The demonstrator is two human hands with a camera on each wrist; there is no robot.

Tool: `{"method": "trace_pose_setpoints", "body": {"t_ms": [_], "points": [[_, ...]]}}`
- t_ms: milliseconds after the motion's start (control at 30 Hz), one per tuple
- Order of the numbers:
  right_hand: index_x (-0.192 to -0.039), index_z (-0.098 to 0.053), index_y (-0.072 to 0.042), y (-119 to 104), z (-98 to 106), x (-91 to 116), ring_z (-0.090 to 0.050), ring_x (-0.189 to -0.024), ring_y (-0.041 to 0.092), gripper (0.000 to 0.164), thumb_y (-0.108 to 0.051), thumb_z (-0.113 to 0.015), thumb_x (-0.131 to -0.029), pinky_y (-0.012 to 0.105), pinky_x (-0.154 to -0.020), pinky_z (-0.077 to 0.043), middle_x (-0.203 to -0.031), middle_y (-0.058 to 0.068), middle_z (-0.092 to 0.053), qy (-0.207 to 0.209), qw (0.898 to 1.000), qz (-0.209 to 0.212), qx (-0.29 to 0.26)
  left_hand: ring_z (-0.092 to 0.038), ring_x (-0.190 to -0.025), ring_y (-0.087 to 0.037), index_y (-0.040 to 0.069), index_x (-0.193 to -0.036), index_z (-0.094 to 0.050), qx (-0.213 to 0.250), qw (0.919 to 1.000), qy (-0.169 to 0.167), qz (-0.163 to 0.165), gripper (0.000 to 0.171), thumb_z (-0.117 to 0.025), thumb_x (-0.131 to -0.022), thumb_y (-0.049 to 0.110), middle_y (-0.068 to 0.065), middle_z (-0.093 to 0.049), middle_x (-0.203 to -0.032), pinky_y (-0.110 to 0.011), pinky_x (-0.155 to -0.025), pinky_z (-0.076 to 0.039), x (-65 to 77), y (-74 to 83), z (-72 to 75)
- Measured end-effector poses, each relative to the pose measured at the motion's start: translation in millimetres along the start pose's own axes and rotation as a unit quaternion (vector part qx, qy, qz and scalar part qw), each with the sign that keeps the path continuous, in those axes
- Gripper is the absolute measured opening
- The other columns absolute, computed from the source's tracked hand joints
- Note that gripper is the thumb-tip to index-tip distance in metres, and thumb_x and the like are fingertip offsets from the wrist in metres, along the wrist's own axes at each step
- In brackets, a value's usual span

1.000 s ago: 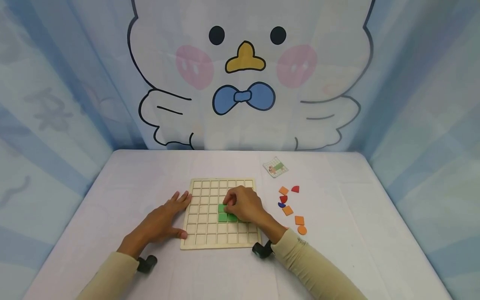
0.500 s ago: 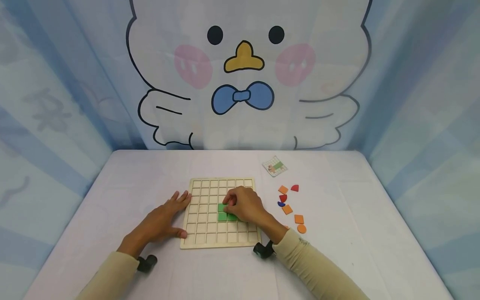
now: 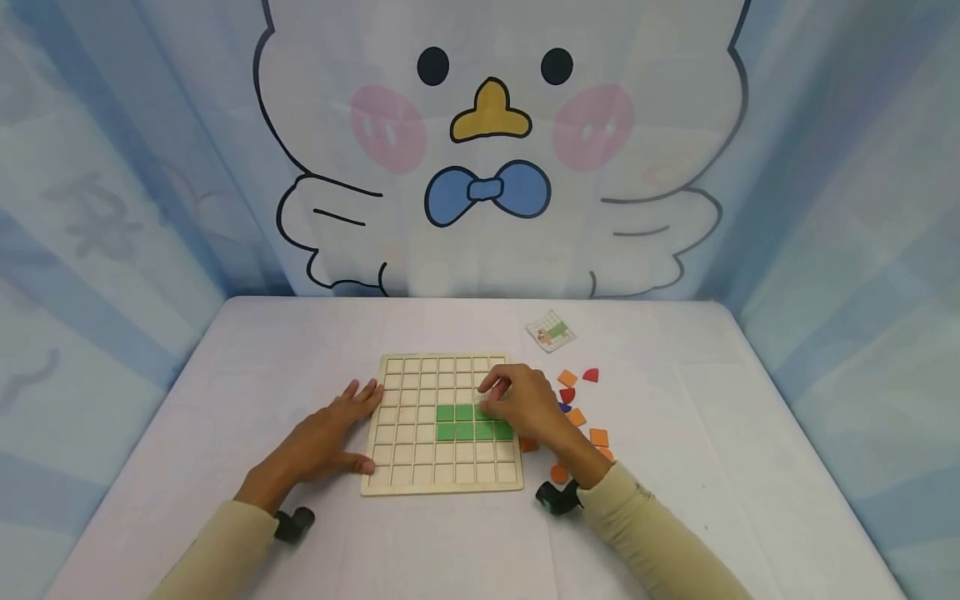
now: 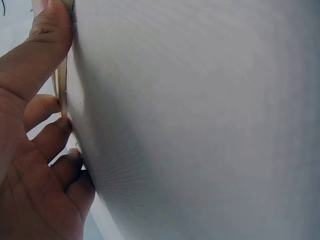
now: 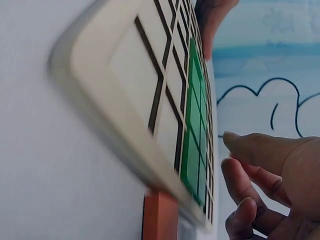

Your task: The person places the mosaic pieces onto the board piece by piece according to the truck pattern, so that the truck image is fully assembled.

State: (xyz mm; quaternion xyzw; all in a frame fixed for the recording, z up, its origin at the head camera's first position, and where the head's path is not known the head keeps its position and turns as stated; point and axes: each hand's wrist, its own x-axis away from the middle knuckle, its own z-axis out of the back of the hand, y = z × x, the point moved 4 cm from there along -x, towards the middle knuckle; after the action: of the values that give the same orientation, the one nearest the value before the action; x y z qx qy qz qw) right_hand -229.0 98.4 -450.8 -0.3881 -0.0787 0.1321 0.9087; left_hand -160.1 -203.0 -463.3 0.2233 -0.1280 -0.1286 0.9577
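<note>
Left hand [image 3: 322,437] resting spread fingers against a grid board [image 3: 405,477], lower centre, right hand [image 3: 528,407] hovering over green tiles [image 3: 464,431] (board's right half), thumb and forefinger apart, seemingly empty.

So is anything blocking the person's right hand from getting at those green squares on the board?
Nothing visible. The right hand is over the right end of the green squares, and the right wrist view shows only open space between its fingertips and the board. The loose pieces lie to the board's right, out of the way.
</note>
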Motion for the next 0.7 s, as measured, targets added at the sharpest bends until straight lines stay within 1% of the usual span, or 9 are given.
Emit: {"method": "trace_pose_setpoints", "body": {"t_ms": [100,267,500,567,633,700], "points": [[-0.098,-0.078,-0.020,9.6,12.6,1.3,-0.055,-0.067,0.017,0.016,-0.015,-0.088,-0.086,0.027,-0.059,-0.041,-0.081,-0.004,-0.069,0.011,1.000,-0.016,-0.004,-0.015,-0.165,-0.044,0.013,-0.169,-0.026,-0.004,1.0000,0.001,-0.002,0.122,-0.095,-0.072,0.040,-0.011,-0.021,-0.178,-0.071,-0.126,-0.028,0.2,0.0,-0.1],[-0.099,-0.079,-0.021,28.1,33.9,2.6,-0.058,-0.073,0.018,0.018,-0.015,-0.089,-0.086,0.029,-0.065,-0.043,-0.082,-0.002,-0.071,0.032,0.999,-0.039,0.014,-0.015,-0.165,-0.044,0.013,-0.169,-0.026,-0.002,1.0000,0.002,-0.003,0.122,-0.095,-0.072,0.040,-0.011,-0.021,-0.177,-0.071,-0.125,-0.028,0.8,0.9,-0.9],[-0.105,-0.079,-0.019,54.9,60.2,5.9,-0.061,-0.073,0.018,0.017,-0.018,-0.086,-0.090,0.029,-0.062,-0.049,-0.091,0.000,-0.072,0.053,0.995,-0.071,0.035,-0.015,-0.165,-0.044,0.014,-0.169,-0.026,0.000,1.0000,0.002,-0.004,0.122,-0.094,-0.072,0.040,-0.011,-0.021,-0.177,-0.071,-0.125,-0.028,0.7,1.3,-0.8],[-0.107,-0.078,-0.018,61.5,66.1,6.7,-0.064,-0.073,0.017,0.017,-0.017,-0.084,-0.092,0.029,-0.062,-0.052,-0.094,0.001,-0.072,0.057,0.995,-0.077,0.041,-0.015,-0.165,-0.044,0.014,-0.169,-0.026,-0.001,1.0000,0.003,-0.004,0.122,-0.095,-0.072,0.040,-0.011,-0.021,-0.177,-0.071,-0.125,-0.028,0.6,0.8,-0.6],[-0.109,-0.078,-0.018,67.4,71.2,7.4,-0.066,-0.077,0.018,0.016,-0.018,-0.082,-0.093,0.029,-0.065,-0.054,-0.097,0.002,-0.073,0.061,0.994,-0.083,0.047,-0.015,-0.165,-0.044,0.014,-0.169,-0.026,-0.002,1.0000,0.003,-0.003,0.122,-0.095,-0.072,0.039,-0.011,-0.021,-0.178,-0.071,-0.126,-0.028,0.3,-0.2,-0.8],[-0.110,-0.078,-0.017,72.2,75.4,7.8,-0.068,-0.084,0.021,0.016,-0.019,-0.082,-0.094,0.031,-0.071,-0.054,-0.102,0.003,-0.075,0.066,0.993,-0.084,0.056,-0.015,-0.165,-0.044,0.014,-0.169,-0.025,-0.002,1.0000,0.003,-0.003,0.122,-0.095,-0.072,0.039,-0.011,-0.021,-0.178,-0.071,-0.126,-0.028,0.1,-0.8,-0.9]]}}
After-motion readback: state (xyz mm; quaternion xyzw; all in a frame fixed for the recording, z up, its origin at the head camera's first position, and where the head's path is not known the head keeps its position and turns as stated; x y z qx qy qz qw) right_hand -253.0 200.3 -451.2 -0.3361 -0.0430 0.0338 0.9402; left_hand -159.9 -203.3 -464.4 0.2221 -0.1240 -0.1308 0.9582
